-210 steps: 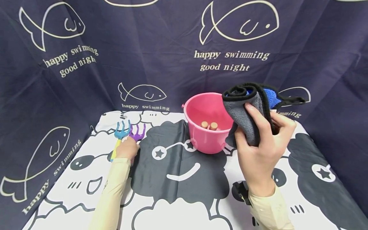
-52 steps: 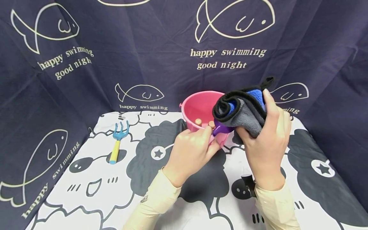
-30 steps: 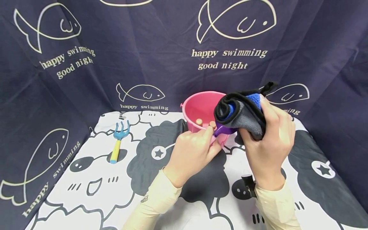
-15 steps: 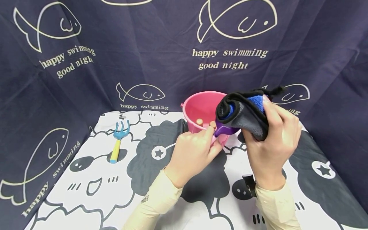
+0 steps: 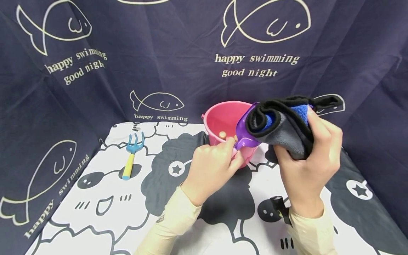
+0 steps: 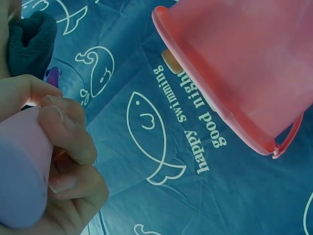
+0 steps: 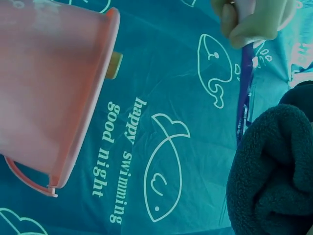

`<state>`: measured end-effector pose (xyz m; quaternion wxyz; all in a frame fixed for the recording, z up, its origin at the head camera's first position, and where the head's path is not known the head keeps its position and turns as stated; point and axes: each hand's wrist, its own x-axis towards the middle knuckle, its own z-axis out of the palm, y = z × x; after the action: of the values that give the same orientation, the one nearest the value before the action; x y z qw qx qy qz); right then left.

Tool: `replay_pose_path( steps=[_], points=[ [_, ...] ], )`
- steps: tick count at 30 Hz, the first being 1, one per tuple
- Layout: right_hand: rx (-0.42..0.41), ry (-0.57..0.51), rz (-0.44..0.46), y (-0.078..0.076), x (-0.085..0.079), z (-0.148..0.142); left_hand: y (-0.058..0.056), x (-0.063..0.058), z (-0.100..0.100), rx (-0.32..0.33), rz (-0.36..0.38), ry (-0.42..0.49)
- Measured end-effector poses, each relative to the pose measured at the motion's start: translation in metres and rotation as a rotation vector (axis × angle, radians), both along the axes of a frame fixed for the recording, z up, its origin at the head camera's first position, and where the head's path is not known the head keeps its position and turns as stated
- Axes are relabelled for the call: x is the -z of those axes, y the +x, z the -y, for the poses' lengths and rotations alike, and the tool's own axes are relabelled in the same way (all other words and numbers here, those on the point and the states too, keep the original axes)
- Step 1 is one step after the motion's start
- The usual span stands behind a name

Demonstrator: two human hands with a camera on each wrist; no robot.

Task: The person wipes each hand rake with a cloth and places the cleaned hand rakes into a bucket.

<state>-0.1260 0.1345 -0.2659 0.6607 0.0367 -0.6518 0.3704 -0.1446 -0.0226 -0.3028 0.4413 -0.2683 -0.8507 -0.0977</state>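
Note:
By its pink handle (image 6: 22,166), my left hand (image 5: 211,168) grips a purple toy hand fork (image 5: 243,132), its head pointing right in front of the bucket. My right hand (image 5: 313,161) holds a bunched grey and blue towel (image 5: 283,138) with black edging and a black loop. The towel overlaps the fork's head and hides the tines. Seen edge-on in the right wrist view, the purple head (image 7: 243,98) runs from the left fingers down to the towel (image 7: 269,171).
Behind the hands stands a pink bucket (image 5: 220,115) with wooden-ended pieces (image 5: 222,135) inside. To the left a teal toy fork (image 5: 135,147) with a yellow handle lies on the sheep-print cloth (image 5: 105,191). A dark fish-print curtain (image 5: 178,53) closes off the back.
Seven seconds ago the purple fork lay beside the teal one, under my left hand. It is now lifted before the bucket. Lately the towel has slid right, exposing more of the purple head.

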Motion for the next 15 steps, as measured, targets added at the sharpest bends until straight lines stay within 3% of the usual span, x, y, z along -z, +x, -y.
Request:
replay_pose_path(
  steps=[7,15],
  points=[
    [-0.098,0.090,0.006,0.005,0.004,0.005,0.000,-0.001,0.004,-0.023,0.019,0.026],
    [-0.261,0.294,0.056,0.010,0.005,0.012,0.001,-0.003,0.009,0.038,0.090,0.096]
  ],
)
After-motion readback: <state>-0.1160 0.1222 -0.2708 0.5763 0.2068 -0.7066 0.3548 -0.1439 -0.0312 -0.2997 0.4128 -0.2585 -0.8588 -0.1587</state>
